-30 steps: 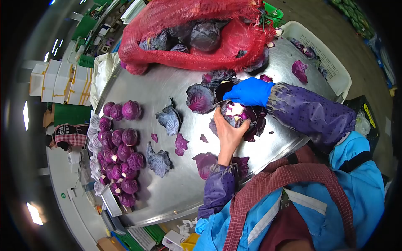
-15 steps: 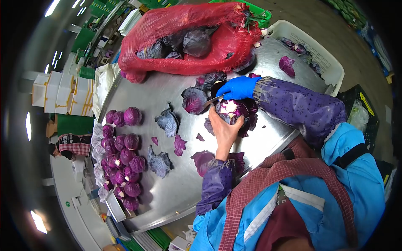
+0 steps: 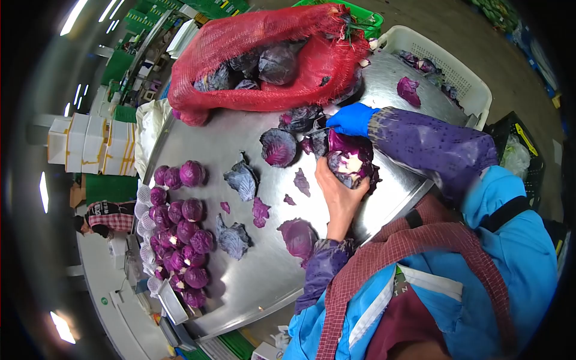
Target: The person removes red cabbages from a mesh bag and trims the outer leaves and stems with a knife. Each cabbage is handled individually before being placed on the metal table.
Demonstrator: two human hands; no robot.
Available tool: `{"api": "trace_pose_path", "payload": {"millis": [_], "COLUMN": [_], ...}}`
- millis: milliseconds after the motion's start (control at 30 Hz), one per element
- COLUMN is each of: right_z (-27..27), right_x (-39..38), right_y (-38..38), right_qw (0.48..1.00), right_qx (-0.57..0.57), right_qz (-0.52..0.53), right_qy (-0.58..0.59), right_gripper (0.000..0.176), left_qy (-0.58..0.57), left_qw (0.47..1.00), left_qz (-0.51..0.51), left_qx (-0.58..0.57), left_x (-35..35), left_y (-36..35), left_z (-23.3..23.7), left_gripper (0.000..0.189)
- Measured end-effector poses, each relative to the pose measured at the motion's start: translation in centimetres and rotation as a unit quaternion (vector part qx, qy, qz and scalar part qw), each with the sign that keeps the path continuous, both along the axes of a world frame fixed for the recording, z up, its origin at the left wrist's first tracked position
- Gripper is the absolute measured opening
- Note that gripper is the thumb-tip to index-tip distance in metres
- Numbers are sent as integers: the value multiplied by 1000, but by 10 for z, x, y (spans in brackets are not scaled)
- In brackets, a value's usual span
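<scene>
My bare left hand (image 3: 341,195) is wrapped round the lower side of a red cabbage (image 3: 354,150), whose pale cut stem end faces me. In a blue glove, my right hand (image 3: 354,120) grips a knife (image 3: 318,130); its handle is hidden in the fist. The blade reaches left beside the cabbage's upper edge, next to a dark outer leaf (image 3: 320,144). Loose leaves lie close by, among them a cupped purple leaf (image 3: 279,147) and a larger flat leaf (image 3: 298,237).
A red mesh sack (image 3: 252,99) of untrimmed cabbages lies across the far side of the steel table (image 3: 264,270). Trimmed cabbages (image 3: 192,210) are grouped at the left. A white crate (image 3: 474,90) with leaf scraps stands at the upper right. Another person (image 3: 111,217) is at far left.
The cabbage has turned in my left hand and shifted slightly right and down. My gloved hand with the knife has moved a little right. A dark leaf now stands away from the cabbage's left side.
</scene>
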State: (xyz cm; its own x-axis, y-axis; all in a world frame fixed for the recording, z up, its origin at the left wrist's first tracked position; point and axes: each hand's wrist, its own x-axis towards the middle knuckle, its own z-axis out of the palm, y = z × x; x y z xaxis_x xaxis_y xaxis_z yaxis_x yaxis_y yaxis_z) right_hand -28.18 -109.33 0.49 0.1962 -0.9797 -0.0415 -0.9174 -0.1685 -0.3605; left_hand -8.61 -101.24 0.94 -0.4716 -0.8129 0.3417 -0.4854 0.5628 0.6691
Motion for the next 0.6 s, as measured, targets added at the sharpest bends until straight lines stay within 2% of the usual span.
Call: {"api": "trace_pose_path", "payload": {"millis": [67, 100, 167, 233, 300, 333, 367, 433, 467, 500, 533, 567, 600], "right_z": [15, 9, 0, -7, -40, -58, -54, -36, -32, -28, -18, 9, 4], "right_x": [1, 3, 6, 13, 5, -8, -24, -38, -34, -24, -18, -10, 0], "right_y": [11, 15, 21, 21, 17, 19, 20, 31, 39, 47, 51, 63, 73], "right_qw": [993, 993, 990, 989, 979, 975, 962, 968, 968, 968, 952, 959, 961], "right_qx": [108, 113, 19, 27, -30, -57, 20, 11, 19, -78, -180, -108, -92], "right_qz": [-39, -36, -9, -20, -95, -163, -208, -230, -229, -174, -115, -37, 22], "right_qy": [-23, -21, -137, -146, -181, -142, -176, -102, -100, -163, -220, -260, -261], "right_gripper": [34, 34, 39, 41, 39, 34, 31, 31, 31, 33, 35, 36, 36], "left_qy": [13, 8, 25, 44, 48, 63, 80, 91, 101, 110, 99, 104, 88], "left_qw": [999, 1000, 998, 996, 994, 993, 991, 989, 983, 975, 980, 980, 983], "left_qz": [7, 11, 19, 35, 39, 48, 58, 70, 99, 127, 132, 131, 129], "left_qx": [31, 27, 45, 72, 91, 92, 91, 94, 121, 147, 110, 109, 97], "left_x": [6, 10, 15, 20, 25, 26, 27, 27, 26, 25, 22, 18, 15], "left_y": [2, 1, 2, 7, 15, 20, 21, 18, 17, 17, 15, 12, 10], "left_z": [-7, -8, -8, -7, -10, -13, -16, -20, -21, -20, -17, -14, -12], "left_gripper": [97, 96, 96, 96, 97, 97, 98, 98, 98, 98, 97, 97, 95]}}
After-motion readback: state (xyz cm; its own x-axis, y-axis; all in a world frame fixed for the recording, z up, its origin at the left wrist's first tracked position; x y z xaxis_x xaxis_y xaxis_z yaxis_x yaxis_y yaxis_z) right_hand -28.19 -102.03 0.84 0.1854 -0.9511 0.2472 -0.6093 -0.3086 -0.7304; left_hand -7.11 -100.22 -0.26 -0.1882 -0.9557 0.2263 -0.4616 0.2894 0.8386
